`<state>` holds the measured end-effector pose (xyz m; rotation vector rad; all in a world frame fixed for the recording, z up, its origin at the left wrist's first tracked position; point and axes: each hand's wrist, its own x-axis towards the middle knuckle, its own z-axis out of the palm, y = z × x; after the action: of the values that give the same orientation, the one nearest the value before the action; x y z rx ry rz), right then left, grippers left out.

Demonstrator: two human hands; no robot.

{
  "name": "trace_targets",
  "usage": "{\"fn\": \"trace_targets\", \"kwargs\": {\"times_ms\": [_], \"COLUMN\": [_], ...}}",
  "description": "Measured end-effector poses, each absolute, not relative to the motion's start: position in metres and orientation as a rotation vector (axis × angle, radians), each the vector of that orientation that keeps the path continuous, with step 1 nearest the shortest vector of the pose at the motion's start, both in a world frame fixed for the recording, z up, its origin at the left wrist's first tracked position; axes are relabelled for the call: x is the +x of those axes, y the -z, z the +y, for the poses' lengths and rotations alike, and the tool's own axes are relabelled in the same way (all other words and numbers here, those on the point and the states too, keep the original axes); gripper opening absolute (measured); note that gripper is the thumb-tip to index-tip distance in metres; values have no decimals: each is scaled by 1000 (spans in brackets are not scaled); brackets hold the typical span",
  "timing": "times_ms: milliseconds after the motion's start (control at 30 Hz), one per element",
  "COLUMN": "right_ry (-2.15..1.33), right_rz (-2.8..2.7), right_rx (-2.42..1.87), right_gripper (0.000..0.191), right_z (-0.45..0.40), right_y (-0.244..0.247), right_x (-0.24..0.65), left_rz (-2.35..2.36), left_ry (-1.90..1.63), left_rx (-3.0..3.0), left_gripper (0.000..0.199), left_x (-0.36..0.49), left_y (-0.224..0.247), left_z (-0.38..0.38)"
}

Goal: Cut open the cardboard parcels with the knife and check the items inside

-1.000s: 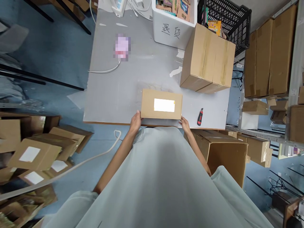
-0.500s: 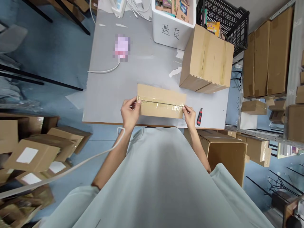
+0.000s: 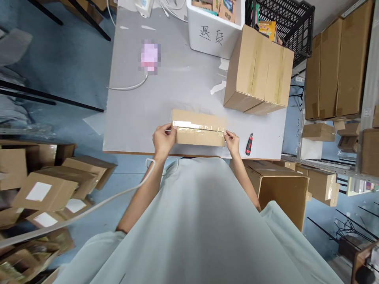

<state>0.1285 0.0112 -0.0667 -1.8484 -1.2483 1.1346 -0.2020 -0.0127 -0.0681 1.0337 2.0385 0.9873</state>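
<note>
A small long cardboard box (image 3: pixel 199 137) lies near the front edge of the grey table (image 3: pixel 133 114), with shiny clear tape along the seam on its top. My left hand (image 3: pixel 164 139) grips the box's left end, thumb on top at the seam. At the opposite end, my right hand (image 3: pixel 232 142) pinches the right edge by the seam; the fingertips behind it are partly hidden. A red and black box cutter (image 3: pixel 249 144) rests on the table just right of my right hand.
Cardboard boxes (image 3: pixel 257 71) stand together at the table's right, before a white bin (image 3: pixel 213 37) and a black crate (image 3: pixel 291 27). A cable (image 3: pixel 127 88) runs to a blurred pink object (image 3: pixel 149 56). Another white cable (image 3: pixel 103 203) crosses my left forearm. Open cartons (image 3: pixel 44 189) fill the left floor.
The box has turned slightly and its far side sits a little nearer to me. My right hand has shifted a little left with its end. Both hands keep their hold.
</note>
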Motion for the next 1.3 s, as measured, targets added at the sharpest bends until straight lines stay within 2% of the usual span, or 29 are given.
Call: {"fn": "trace_targets", "kwargs": {"times_ms": [100, 200, 333, 467, 567, 700, 800, 967, 1100, 1300], "right_ry": [-1121, -943, -736, -870, -1039, -1037, -1080, -1276, -1326, -1360], "right_rz": [-1191, -1141, -1138, -1212, -1208, -1206, -1186, -1225, -1208, -1224], "right_rx": [-1897, -2046, -2050, -1851, -1777, -1791, -1735, -1609, -1602, -1566], "right_gripper": [56, 56, 59, 64, 72, 77, 73, 74, 83, 81], "right_z": [12, 7, -6, -20, -23, -20, -17, -14, -15, -10], "right_y": [65, 57, 32, 0, -18, -36, -44, -28, -3, 6], "right_x": [142, 162, 185, 174, 150, 130, 128, 114, 94, 103], "left_rz": [1973, 1779, 1657, 1636, 1579, 1443, 1467, 1576, 1662, 1653], "left_ry": [-1006, -1077, -1135, -1059, -1047, -1065, -1154, -1202, -1140, -1167], "left_rx": [1097, 1147, 974, 724, 654, 718, 774, 867, 852, 837], "left_gripper": [38, 44, 45, 51, 63, 53, 57, 58, 53, 51], "left_x": [-193, -174, -148, -135, -129, -124, -130, -158, -176, -176], "left_y": [43, 21, 26, 51, 58, 45, 27, 12, 19, 33], "left_z": [-13, -13, 0, 15, 16, 9, 3, -6, -11, -15]}}
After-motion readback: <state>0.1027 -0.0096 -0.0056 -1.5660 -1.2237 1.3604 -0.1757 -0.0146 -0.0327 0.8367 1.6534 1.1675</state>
